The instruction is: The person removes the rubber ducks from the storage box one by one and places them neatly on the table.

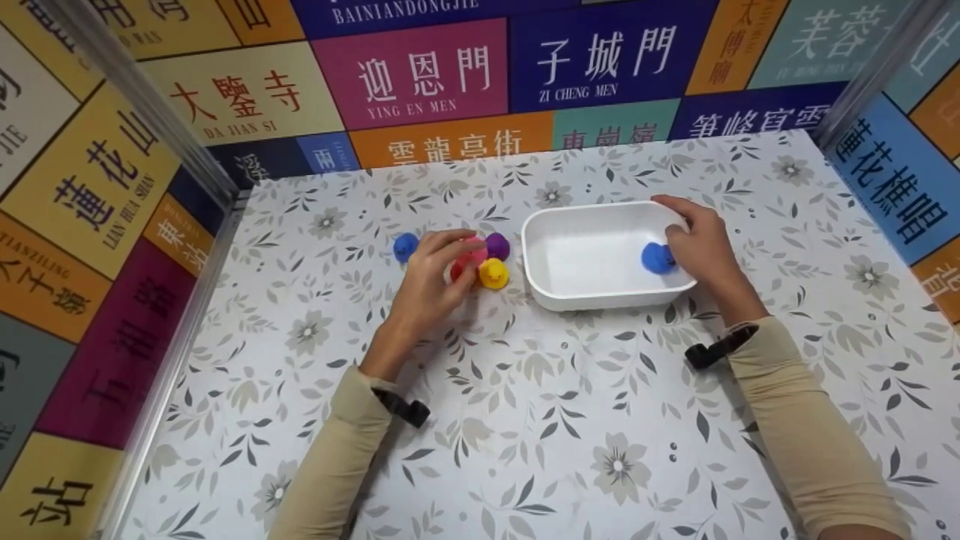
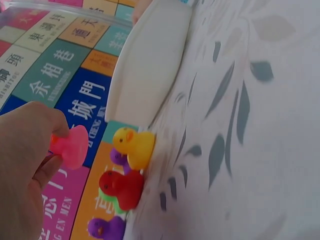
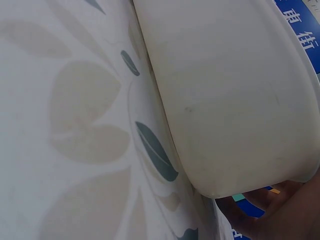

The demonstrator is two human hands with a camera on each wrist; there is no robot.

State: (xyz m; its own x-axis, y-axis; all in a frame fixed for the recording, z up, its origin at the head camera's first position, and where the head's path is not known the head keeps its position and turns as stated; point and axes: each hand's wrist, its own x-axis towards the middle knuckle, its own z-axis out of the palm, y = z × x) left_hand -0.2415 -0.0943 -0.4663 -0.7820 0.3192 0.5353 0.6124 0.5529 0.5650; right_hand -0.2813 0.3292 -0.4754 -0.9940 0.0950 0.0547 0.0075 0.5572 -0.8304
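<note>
My left hand [image 1: 433,279] pinches a pink rubber duck [image 2: 75,147] between thumb and fingers, held above the other ducks. Below and around it stand a yellow duck [image 1: 494,274], a red duck [image 2: 122,189], a purple duck [image 1: 498,246] and a blue-looking duck [image 1: 406,247]. A green duck [image 2: 111,199] shows partly behind the red one in the left wrist view. To their right, a white plastic tub [image 1: 592,301] stands on the table, with a blue duck [image 1: 657,257] inside at its right end. My right hand [image 1: 705,244] grips the tub's right rim, thumb over the inner side.
The table [image 1: 517,450] wears a white cloth printed with grey leaves and flowers. Panels with colourful lettered signs [image 1: 420,79] rise along its back, left and right sides. Black wrist straps [image 1: 401,407] sit over both beige sleeves.
</note>
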